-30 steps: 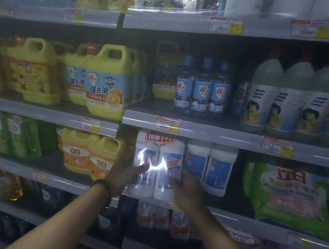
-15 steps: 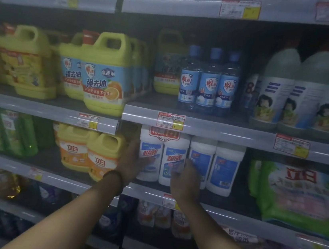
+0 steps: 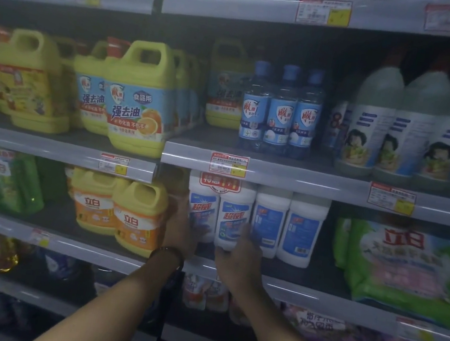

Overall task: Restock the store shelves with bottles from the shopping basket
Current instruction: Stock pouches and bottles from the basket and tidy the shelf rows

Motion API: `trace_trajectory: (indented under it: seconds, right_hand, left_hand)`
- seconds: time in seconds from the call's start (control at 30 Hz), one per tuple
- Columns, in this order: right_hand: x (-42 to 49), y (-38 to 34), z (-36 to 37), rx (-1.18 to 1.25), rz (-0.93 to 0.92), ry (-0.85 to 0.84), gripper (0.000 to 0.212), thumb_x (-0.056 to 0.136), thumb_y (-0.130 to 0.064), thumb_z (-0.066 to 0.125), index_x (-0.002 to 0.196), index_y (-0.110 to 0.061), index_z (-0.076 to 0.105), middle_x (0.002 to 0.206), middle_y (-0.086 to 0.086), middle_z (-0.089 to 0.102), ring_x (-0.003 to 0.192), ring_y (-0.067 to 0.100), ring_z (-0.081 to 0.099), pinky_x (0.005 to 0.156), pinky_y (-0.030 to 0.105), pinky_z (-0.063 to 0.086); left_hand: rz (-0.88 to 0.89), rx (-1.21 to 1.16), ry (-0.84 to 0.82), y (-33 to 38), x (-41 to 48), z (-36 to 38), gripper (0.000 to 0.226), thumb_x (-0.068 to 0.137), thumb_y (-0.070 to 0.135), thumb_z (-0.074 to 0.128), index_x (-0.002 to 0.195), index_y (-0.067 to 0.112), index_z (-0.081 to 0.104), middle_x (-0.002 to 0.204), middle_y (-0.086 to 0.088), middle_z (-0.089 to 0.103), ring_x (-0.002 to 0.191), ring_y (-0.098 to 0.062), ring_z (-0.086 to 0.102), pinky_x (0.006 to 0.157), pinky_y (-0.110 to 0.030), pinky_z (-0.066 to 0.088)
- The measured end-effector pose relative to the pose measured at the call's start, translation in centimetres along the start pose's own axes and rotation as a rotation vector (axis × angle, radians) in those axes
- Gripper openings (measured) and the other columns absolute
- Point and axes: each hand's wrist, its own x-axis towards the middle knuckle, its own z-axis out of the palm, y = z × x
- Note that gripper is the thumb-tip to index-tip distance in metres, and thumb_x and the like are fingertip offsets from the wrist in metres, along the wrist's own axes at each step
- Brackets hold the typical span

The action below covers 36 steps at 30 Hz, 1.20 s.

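The left hand point(image 3: 179, 228) grips the side of the white plastic two-bottle pack with blue labels point(image 3: 221, 212) on the grey metal shelf point(image 3: 306, 280). The right hand point(image 3: 238, 258) grips its bottom.

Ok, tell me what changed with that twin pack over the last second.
The twin pack of white bottles went from out in front of the shelf edge back onto the shelf, beside the two single white bottles. The left hand and right hand followed it in, still holding its lower part. Everything else stayed put.

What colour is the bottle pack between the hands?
Bottle pack: white, blue labels, red banner; head view.
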Motion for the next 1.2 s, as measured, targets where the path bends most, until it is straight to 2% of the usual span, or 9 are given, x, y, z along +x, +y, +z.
trace_trajectory:
  seconds: [0.13, 0.3, 0.43, 0.53, 0.73, 0.83, 0.97, 1.07, 1.2]
  right_hand:
    - [0.7, 0.3, -0.2, 0.036, 0.023, -0.049, 0.087, 0.089, -0.027, 0.082, 0.16, -0.024, 0.033, 0.144, 0.0, 0.056, 0.133, 0.018, 0.059, 0.104, 0.031, 0.056]
    - [0.7, -0.2, -1.9, 0.082, 0.007, -0.126, 0.072, 0.09, -0.02, 0.082, 0.15, -0.025, 0.042, 0.129, -0.011, 0.055, 0.115, 0.005, 0.056, 0.078, 0.006, 0.044]
    - [0.4, 0.6, -4.0, 0.112, -0.029, -0.082, 0.045, 0.092, -0.021, 0.081, 0.133, -0.023, 0.062, 0.122, -0.014, 0.065, 0.113, 0.005, 0.064, 0.074, 0.005, 0.041]
    - [-0.2, 2.1, -6.6, 0.061, -0.029, 0.044, 0.031, 0.096, -0.018, 0.078, 0.124, -0.015, 0.066, 0.115, -0.007, 0.067, 0.106, 0.009, 0.065, 0.071, 0.004, 0.04]
    - [-0.7, 6.4, -11.1, 0.082, -0.001, 0.443, 0.022, 0.089, -0.007, 0.083, 0.1, -0.006, 0.065, 0.096, 0.009, 0.065, 0.089, 0.032, 0.066, 0.077, 0.029, 0.045]
    - [0.9, 7.9, -12.7, 0.127, 0.069, 0.399, 0.041, 0.095, -0.022, 0.081, 0.118, 0.009, 0.066, 0.113, 0.021, 0.065, 0.108, 0.039, 0.064, 0.087, 0.022, 0.039]
    - [2.8, 8.4, -13.3, 0.253, 0.162, 0.241, 0.076, 0.088, -0.047, 0.084, 0.142, -0.002, 0.057, 0.135, 0.012, 0.068, 0.122, 0.032, 0.069, 0.099, 0.043, 0.058]
    - [3.5, 8.6, -13.4, 0.347, 0.174, 0.164, 0.048, 0.095, -0.024, 0.082, 0.134, -0.007, 0.059, 0.126, 0.008, 0.071, 0.113, 0.03, 0.071, 0.097, 0.048, 0.06]
    - [4.3, 9.3, -14.0, 0.352, 0.161, 0.098, 0.035, 0.097, -0.024, 0.081, 0.124, -0.018, 0.059, 0.123, 0.008, 0.073, 0.111, 0.029, 0.073, 0.096, 0.051, 0.061]
  left_hand:
    - [-0.015, 0.22, 0.06, 0.2, 0.4, 0.1, 0.076, 0.086, 0.016, 0.087, 0.149, 0.004, 0.047, 0.142, -0.022, 0.06, 0.128, -0.04, 0.06, 0.109, -0.052, 0.051]
    - [0.011, 0.085, 0.036, -0.1, 0.0, 0.3, 0.061, 0.084, 0.0, 0.085, 0.127, 0.02, 0.047, 0.125, -0.002, 0.065, 0.112, -0.019, 0.063, 0.104, -0.049, 0.057]
    - [-0.003, 0.161, 0.19, 0.1, -0.8, 1.4, 0.072, 0.078, 0.008, 0.091, 0.136, 0.009, 0.047, 0.131, -0.017, 0.063, 0.122, -0.038, 0.063, 0.1, -0.054, 0.057]
    - [0.015, 0.288, 0.365, 1.2, -3.8, 2.9, 0.062, 0.069, 0.005, 0.088, 0.118, -0.003, 0.051, 0.113, -0.027, 0.058, 0.104, -0.05, 0.06, 0.086, -0.056, 0.053]
    - [0.327, 0.096, 0.04, 3.6, -8.9, 7.0, 0.033, 0.09, 0.005, 0.077, 0.109, 0.021, 0.055, 0.106, 0.008, 0.054, 0.1, -0.007, 0.053, 0.091, -0.006, 0.044]
    - [0.36, 0.091, -0.065, 4.8, -9.5, 8.4, 0.04, 0.092, 0.008, 0.075, 0.118, 0.029, 0.053, 0.111, 0.02, 0.051, 0.102, 0.003, 0.052, 0.093, -0.001, 0.039]
    - [0.328, 0.079, -0.126, 5.6, -9.6, 9.0, 0.04, 0.097, 0.012, 0.072, 0.122, 0.032, 0.048, 0.115, 0.023, 0.049, 0.104, 0.007, 0.05, 0.09, 0.007, 0.034]
    - [0.256, 0.066, -0.158, 5.3, -9.7, 9.3, 0.042, 0.098, 0.014, 0.072, 0.127, 0.032, 0.048, 0.122, 0.021, 0.049, 0.112, 0.004, 0.051, 0.095, 0.002, 0.039]
    - [0.191, 0.087, -0.165, 4.3, -9.3, 9.5, 0.043, 0.095, 0.023, 0.075, 0.131, 0.031, 0.053, 0.133, 0.009, 0.054, 0.124, -0.011, 0.055, 0.109, -0.032, 0.048]
